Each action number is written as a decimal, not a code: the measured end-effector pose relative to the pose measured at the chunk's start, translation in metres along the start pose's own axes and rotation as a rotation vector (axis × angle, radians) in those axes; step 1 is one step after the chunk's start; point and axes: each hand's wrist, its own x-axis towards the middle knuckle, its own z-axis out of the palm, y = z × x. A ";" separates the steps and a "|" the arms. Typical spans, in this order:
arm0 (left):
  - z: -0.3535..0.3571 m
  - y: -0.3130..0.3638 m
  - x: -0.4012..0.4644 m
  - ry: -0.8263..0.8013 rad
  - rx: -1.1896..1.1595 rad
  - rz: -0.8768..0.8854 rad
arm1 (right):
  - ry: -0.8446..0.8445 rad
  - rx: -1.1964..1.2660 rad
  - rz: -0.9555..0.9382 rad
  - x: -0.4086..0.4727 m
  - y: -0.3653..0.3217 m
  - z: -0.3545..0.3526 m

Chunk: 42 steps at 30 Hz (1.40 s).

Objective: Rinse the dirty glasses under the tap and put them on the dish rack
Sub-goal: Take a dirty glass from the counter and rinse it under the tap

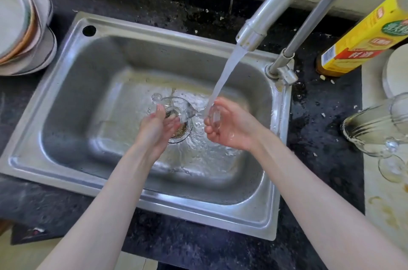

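Over the drain of the sink [72, 84], the left hand [157, 125] curls round the bowl of a stemmed glass [176, 107] lying sideways; the right hand [227, 125] cups its foot beneath the tap's [284, 2] stream. Better to tilt the bowl's mouth into the water, turning slowly. More glasses [373, 128] wait far right.

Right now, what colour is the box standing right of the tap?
Mostly yellow, with red and green label patches; the box shows best in the head view.

stacked plates [19, 24] on left counter, yellow box [362, 38] at right
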 end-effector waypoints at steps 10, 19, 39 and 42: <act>0.019 0.011 -0.012 0.088 0.240 0.435 | 0.463 -0.805 -0.578 0.010 0.026 0.006; 0.015 0.033 -0.022 0.020 0.095 0.496 | 0.168 -0.486 -0.408 0.017 0.025 0.009; 0.043 0.036 -0.020 -0.159 -0.015 0.354 | 0.560 -1.566 -0.636 0.011 0.024 0.036; 0.042 0.041 -0.019 -0.244 -0.014 0.324 | 0.329 -1.024 -0.474 0.011 0.013 0.030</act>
